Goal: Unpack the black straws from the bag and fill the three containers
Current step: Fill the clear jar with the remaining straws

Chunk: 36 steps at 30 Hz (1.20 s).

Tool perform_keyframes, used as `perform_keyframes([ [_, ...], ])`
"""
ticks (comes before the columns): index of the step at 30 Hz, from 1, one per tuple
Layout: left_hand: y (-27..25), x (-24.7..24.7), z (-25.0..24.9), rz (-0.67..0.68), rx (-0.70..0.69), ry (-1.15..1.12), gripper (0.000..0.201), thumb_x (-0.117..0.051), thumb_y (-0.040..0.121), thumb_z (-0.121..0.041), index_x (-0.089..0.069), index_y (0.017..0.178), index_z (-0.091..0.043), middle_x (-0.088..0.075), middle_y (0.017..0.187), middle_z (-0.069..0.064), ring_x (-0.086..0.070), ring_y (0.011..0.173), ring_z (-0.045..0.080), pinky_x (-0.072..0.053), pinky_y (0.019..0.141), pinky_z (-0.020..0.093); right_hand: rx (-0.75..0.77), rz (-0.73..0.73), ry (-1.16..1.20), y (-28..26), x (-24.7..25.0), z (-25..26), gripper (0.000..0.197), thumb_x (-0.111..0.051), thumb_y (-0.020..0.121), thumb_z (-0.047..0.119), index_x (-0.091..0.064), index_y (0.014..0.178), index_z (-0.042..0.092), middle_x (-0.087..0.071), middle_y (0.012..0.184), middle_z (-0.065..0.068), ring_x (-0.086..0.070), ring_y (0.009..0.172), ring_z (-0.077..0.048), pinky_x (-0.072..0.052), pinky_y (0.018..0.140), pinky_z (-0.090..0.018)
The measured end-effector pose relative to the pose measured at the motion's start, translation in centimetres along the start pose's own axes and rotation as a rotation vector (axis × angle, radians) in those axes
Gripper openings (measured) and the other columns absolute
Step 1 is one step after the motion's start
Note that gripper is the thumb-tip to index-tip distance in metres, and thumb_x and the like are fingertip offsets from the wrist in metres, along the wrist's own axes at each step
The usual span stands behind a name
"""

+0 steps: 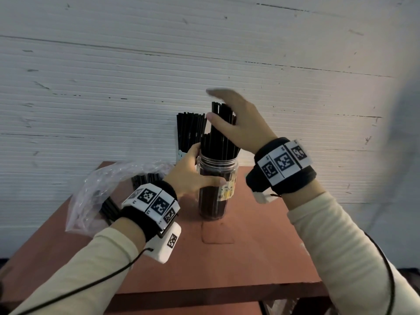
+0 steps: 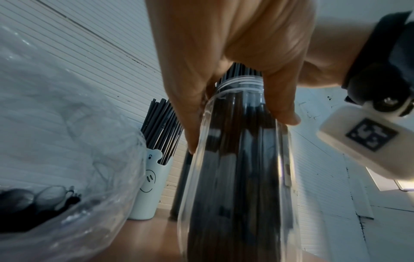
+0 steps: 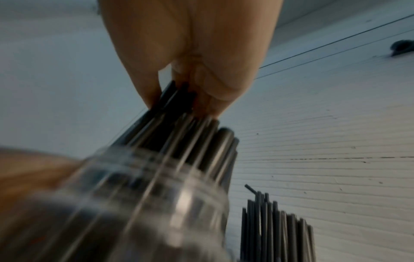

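The left hand [image 1: 190, 176] is wrapped around the upper part of a clear jar [image 1: 216, 192], thumb across the front and fingers round the far side, holding it upright on the reddish worktop [image 1: 250, 246]. The jar is packed with black straws [image 1: 221, 137] that stick well above its threaded mouth; a small yellow label sits on its right side.

The right hand [image 1: 238, 123] is over the tops of those straws. In the right wrist view its fingertips [image 3: 215, 102] touch the upper ends of the tallest few, which stand higher than the rest; the fingers look fairly straight, spread over the bundle, and whether they pinch any straw I cannot tell.

Just behind the jar, against the white ribbed wall [image 1: 91, 87], stands a pale blue cup with a smiling face [image 2: 147, 184], also full of black straws. A dark container [image 2: 182, 184] shows between that cup and the jar, mostly hidden.

To the left lies the crumpled clear plastic bag [image 1: 97, 192], with more black straws inside, touching the left wrist.
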<state>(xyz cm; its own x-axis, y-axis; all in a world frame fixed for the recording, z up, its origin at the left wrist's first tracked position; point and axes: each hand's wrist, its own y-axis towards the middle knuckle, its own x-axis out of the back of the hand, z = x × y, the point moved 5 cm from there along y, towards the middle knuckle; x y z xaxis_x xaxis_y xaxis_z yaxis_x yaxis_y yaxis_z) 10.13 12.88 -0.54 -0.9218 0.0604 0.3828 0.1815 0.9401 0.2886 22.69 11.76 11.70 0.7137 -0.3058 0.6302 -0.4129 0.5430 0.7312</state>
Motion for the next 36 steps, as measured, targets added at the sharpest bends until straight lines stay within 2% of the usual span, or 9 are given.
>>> perform_keyframes([
  [4,-0.1,0.1,-0.2,-0.016,0.003,0.048,0.090,-0.090,0.063,-0.030,-0.037,0.136,-0.030,-0.058,0.119,-0.018,-0.054,0.115,0.006,-0.041,0.101,0.028,-0.037,0.112,-0.082,-1.8,-2.4,-0.9,0.034,-0.049,0.099,0.028,-0.056,0.131,0.017,-0.065,0.118,0.001,-0.056,0.100,-0.003,-0.045,0.090,-0.019],
  [9,-0.5,-0.1,-0.6,-0.016,-0.002,0.058,0.089,-0.087,0.067,-0.025,-0.034,0.139,-0.029,-0.056,0.113,-0.021,-0.054,0.109,0.002,-0.039,0.097,0.022,0.071,0.009,-0.076,-2.9,-1.7,0.0,0.044,-0.050,0.099,0.027,-0.046,0.141,0.015,-0.044,0.147,0.002,-0.040,0.134,-0.009,-0.028,0.110,-0.011],
  [14,-0.4,-0.4,-0.7,0.008,0.021,0.083,0.074,-0.083,0.073,-0.021,-0.036,0.131,-0.026,-0.053,0.106,-0.023,-0.053,0.102,-0.009,-0.040,0.076,0.006,0.080,0.134,-0.210,-4.3,-3.2,0.5,0.039,-0.050,0.098,0.031,-0.059,0.131,0.012,-0.057,0.134,-0.002,-0.053,0.123,-0.015,-0.043,0.104,-0.032],
  [17,-0.2,-0.4,-0.8,0.074,0.033,0.073,0.089,-0.084,0.072,-0.025,-0.028,0.142,-0.022,-0.052,0.122,-0.017,-0.049,0.121,0.004,-0.039,0.095,0.015,0.048,0.112,-0.187,-4.2,-2.8,0.8,0.043,-0.049,0.099,0.034,-0.053,0.136,0.013,-0.051,0.142,-0.001,-0.045,0.132,-0.014,-0.036,0.111,-0.029],
  [21,-0.7,0.6,-0.3,0.136,0.055,0.168,0.126,-0.085,0.056,-0.045,-0.007,0.154,-0.029,-0.023,0.158,-0.008,-0.026,0.142,0.006,-0.028,0.116,0.035,0.100,-0.075,-0.068,-4.0,-2.0,2.6,0.041,-0.054,0.096,0.024,-0.054,0.135,0.011,-0.051,0.141,0.000,-0.046,0.130,-0.013,-0.033,0.108,-0.020],
  [25,-4.2,7.3,0.0,-0.163,0.039,0.177,0.074,-0.067,0.080,-0.014,-0.035,0.145,-0.024,-0.049,0.139,-0.005,-0.047,0.128,0.011,-0.039,0.108,0.031,0.105,-0.207,0.163,-3.5,-4.6,6.9,0.018,-0.052,0.082,-0.001,-0.065,0.094,0.005,-0.061,0.095,-0.002,-0.055,0.085,-0.010,-0.044,0.076,-0.017],
  [28,-5.8,10.5,-0.2,-0.296,-0.001,0.259,0.043,-0.061,0.082,-0.012,-0.058,0.121,-0.031,-0.062,0.120,-0.008,-0.058,0.113,0.013,-0.047,0.097,0.032,-0.122,0.012,0.236,-3.6,-8.2,6.7,0.016,-0.051,0.082,0.001,-0.066,0.082,0.006,-0.064,0.079,-0.002,-0.055,0.071,-0.012,-0.044,0.065,-0.020],
  [31,-7.4,13.3,0.2,-0.395,-0.013,0.431,0.033,-0.060,0.087,-0.010,-0.064,0.111,-0.031,-0.060,0.120,-0.009,-0.055,0.109,0.012,-0.043,0.089,0.027,-0.289,0.474,0.117,-4.4,-13.9,5.6,0.023,-0.051,0.091,0.015,-0.071,0.098,0.006,-0.071,0.095,-0.007,-0.063,0.088,-0.020,-0.049,0.077,-0.028],
  [36,-9.5,16.6,3.0,-0.205,0.146,0.567,0.033,-0.063,0.086,-0.005,-0.065,0.110,-0.027,-0.056,0.134,-0.002,-0.053,0.122,0.018,-0.034,0.092,0.022,-0.316,0.943,-0.094,-4.9,-21.1,5.7,0.042,-0.038,0.102,0.032,-0.061,0.118,0.000,-0.062,0.120,-0.017,-0.057,0.110,-0.031,-0.042,0.088,-0.033],
])
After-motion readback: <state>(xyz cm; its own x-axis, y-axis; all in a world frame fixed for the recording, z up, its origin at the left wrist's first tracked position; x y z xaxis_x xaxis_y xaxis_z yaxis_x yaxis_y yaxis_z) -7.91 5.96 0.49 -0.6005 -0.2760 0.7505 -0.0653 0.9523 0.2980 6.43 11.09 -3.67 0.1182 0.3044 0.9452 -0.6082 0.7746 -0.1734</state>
